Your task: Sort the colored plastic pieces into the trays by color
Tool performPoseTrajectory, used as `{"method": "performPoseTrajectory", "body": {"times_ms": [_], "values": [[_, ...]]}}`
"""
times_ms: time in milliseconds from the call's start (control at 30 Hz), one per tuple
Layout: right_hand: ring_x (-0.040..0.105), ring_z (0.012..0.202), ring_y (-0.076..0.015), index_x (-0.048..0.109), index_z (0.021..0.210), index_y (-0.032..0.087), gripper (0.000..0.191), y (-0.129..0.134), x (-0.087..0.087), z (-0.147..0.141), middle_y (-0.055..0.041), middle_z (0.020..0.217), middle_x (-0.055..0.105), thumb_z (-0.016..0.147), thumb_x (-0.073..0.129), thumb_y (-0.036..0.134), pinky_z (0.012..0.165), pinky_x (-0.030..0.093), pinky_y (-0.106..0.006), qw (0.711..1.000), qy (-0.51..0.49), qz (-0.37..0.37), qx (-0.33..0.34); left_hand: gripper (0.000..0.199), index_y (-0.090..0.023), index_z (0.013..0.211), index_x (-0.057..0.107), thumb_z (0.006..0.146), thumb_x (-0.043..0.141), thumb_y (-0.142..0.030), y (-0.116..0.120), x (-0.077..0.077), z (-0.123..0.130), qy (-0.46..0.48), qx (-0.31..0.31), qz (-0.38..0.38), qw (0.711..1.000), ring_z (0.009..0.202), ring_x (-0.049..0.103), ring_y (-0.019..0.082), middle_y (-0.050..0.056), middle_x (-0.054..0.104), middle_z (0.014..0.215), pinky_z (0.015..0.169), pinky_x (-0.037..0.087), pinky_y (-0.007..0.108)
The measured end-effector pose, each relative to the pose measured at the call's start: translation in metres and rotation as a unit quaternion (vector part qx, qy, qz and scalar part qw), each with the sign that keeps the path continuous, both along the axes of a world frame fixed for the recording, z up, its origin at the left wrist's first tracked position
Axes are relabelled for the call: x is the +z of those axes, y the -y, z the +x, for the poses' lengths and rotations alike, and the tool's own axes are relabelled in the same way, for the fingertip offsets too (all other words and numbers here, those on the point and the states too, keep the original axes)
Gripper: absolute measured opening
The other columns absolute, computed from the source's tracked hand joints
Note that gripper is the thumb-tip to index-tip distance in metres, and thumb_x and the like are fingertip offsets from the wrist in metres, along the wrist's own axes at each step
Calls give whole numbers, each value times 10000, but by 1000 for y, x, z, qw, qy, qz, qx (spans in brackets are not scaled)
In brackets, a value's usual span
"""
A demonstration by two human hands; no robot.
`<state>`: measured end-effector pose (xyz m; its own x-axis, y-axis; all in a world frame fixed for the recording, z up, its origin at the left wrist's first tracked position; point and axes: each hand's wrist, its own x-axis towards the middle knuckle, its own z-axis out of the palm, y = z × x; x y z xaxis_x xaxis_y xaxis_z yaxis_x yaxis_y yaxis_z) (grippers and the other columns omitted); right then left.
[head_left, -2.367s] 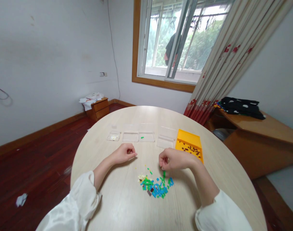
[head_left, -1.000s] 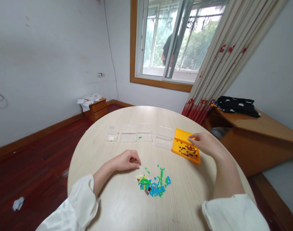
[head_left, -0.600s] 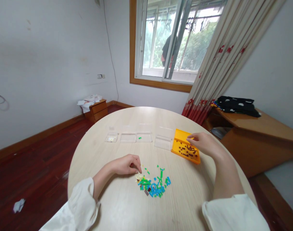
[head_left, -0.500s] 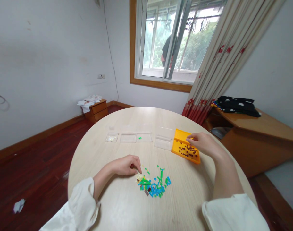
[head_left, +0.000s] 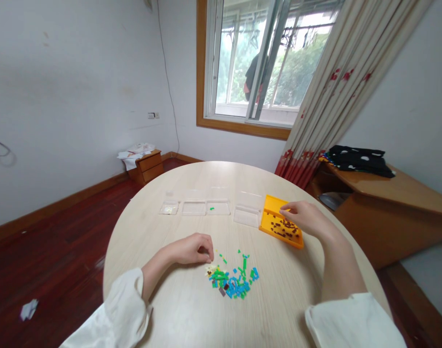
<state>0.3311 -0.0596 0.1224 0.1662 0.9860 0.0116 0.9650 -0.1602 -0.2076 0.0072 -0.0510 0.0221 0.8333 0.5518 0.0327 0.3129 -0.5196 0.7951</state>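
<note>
My left hand (head_left: pixel 197 248) rests on the table at the upper left of a loose pile of small bricks (head_left: pixel 235 285), its thumb and index finger pinched together. Whatever may be between those fingertips is too small to see. Blue, green, cream and a few brown bricks make up the pile. Over the open yellow box (head_left: pixel 263 229) is my right hand (head_left: pixel 301 215), fingertips closed above the scattered dark brown bricks (head_left: pixel 284 226). I cannot make out any piece in them. The hand hides part of the box's right side.
Several clear plastic boxes stand open in a row: one with pale pieces (head_left: pixel 168 210), a clear box (head_left: pixel 194 209), one with a green brick (head_left: pixel 212 209), and a clear box (head_left: pixel 246 216) beside the yellow one. The round table's edge (head_left: pixel 110 246) curves around them.
My left index finger has drawn in toward the thumb. The right hand stays over the yellow box, its fingertips slightly lower. The view has shifted a little.
</note>
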Motion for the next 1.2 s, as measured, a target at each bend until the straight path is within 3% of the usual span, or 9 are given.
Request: {"method": "performPoseTrajectory", "body": {"times_ms": [133, 300, 400, 500, 667, 833, 933, 1067, 1200], "values": [[648, 918, -223, 696, 1026, 156, 328, 2, 3, -3, -98, 1015, 704, 841, 468, 303, 677, 440, -249, 1000, 1, -11, 2, 71, -161, 721, 657, 732, 591, -184, -16, 4, -15, 65, 167, 72, 981, 744, 537, 136, 29, 606, 780, 701, 422, 246], [644, 932, -225, 686, 1059, 150, 350, 2, 4, -5, -102, 1036, 699, 853, 455, 314, 707, 440, -256, 1000, 7, -23, 3, 113, -166, 729, 640, 713, 563, -247, -51, 2, -57, 125, 486, 183, 845, 677, 506, 151, 30, 607, 764, 665, 414, 270], [641, 936, -227, 687, 1054, 139, 350, 1, 3, -5, -109, 1053, 693, 855, 454, 308, 715, 439, -259, 1000, 2, -26, 8, 136, -159, 730, 646, 698, 564, -262, -65, -4, -78, 107, 565, 197, 794, 644, 494, 152, 35, 608, 757, 647, 407, 274], [645, 918, -221, 697, 1023, 146, 333, 1, 3, -6, -104, 1029, 700, 854, 455, 301, 688, 438, -250, 1000, -2, -25, 11, 181, -147, 783, 668, 692, 554, -254, -71, -7, -87, 85, 590, 204, 777, 621, 480, 150, 37, 596, 753, 646, 408, 280], [655, 866, -216, 704, 1009, 149, 321, 0, 1, -6, -97, 973, 714, 845, 474, 303, 653, 442, -246, 1000, -3, -11, 14, 344, -155, 999, 652, 686, 570, -272, -66, -5, -77, 106, 558, 200, 798, 626, 465, 144, 28, 579, 793, 651, 415, 282], [662, 852, -209, 719, 973, 165, 292, -1, -3, -4, -87, 957, 722, 838, 496, 297, 648, 449, -238, 999, 6, 13, 30, 225, -144, 831, 662, 757, 533, -312, -32, 2, -39, 77, 355, 135, 922, 611, 476, 131, 22, 588, 688, 602, 392, 256], [663, 851, -209, 720, 973, 170, 290, -1, -3, -4, -88, 955, 723, 842, 496, 300, 648, 445, -243, 999, 9, 13, 35, 200, -141, 774, 654, 781, 535, -302, -3, 7, -12, 29, 219, 103, 970, 638, 499, 123, 30, 605, 710, 603, 383, 238], [657, 889, -216, 712, 997, 167, 294, -1, -1, -5, -91, 1010, 711, 843, 500, 300, 670, 444, -248, 1000, 3, 8, 27, 183, -146, 769, 657, 755, 577, -310, 25, 15, 10, -49, 131, 93, 986, 610, 497, 115, 20, 595, 690, 583, 363, 228], [662, 857, -209, 715, 968, 153, 297, -1, -1, -5, -96, 983, 718, 851, 475, 281, 663, 440, -250, 999, -10, -3, 41, 156, -149, 775, 653, 725, 586, -281, 33, 18, 13, -102, 112, 104, 983, 621, 498, 128, 30, 603, 708, 592, 356, 242]]}}
